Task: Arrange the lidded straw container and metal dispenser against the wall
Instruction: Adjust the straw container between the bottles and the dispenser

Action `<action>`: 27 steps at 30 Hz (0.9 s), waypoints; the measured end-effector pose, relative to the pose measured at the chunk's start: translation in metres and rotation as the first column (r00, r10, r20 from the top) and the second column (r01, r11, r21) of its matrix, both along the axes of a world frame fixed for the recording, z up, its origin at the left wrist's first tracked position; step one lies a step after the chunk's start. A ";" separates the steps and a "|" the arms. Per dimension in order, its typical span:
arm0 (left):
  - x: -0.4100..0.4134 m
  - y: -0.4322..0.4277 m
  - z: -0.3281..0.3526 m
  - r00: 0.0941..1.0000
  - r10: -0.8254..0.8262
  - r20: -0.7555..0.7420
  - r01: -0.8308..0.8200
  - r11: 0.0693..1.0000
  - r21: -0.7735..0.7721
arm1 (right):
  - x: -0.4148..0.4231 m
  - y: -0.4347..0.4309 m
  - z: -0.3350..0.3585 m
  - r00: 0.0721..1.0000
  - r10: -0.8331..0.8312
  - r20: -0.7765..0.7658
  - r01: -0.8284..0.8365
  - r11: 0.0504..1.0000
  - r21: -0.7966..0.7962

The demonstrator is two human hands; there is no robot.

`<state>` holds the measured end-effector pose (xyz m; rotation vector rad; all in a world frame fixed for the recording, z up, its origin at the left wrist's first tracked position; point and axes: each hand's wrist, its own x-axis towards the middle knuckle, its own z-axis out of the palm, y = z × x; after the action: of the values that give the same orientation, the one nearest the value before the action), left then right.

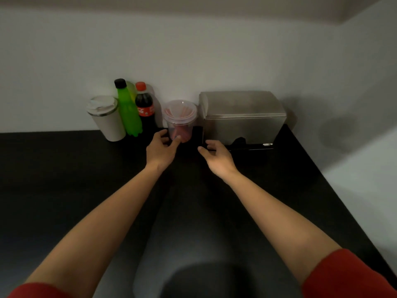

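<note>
The straw container (180,119), a clear tub with a snap lid and red straws inside, stands upright on the dark bench (64,168) near the white wall (193,61), just right of a cola bottle (145,106). Just to its right sits the metal dispenser (242,117), a steel box whose back looks close to the wall. The left hand (160,150) reaches the container's base, fingertips touching or nearly touching its lower wall, grip spread apart and not closed on it. The right hand (214,157) hovers at the dispenser's front left corner, fingers loosely apart, holding nothing. A green bottle (127,108) and a lidded cup (106,118) stand further left.

Both items seem almost placed, so this looks like the final nudging step. The next move likely calls for a light push on each, sliding them back flush without tipping the container.
</note>
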<state>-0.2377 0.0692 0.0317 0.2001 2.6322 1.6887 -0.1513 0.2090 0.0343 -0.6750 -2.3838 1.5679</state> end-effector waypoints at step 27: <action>-0.120 0.007 -0.010 0.921 -0.221 0.321 0.100 0.930 0.355 | -0.139 -0.039 -0.004 0.943 -0.334 0.004 0.247 0.691 -0.679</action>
<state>-0.3581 0.0761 0.0220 0.0978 2.0080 1.8910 -0.2908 0.1704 0.0304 -0.9898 -1.4622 2.2341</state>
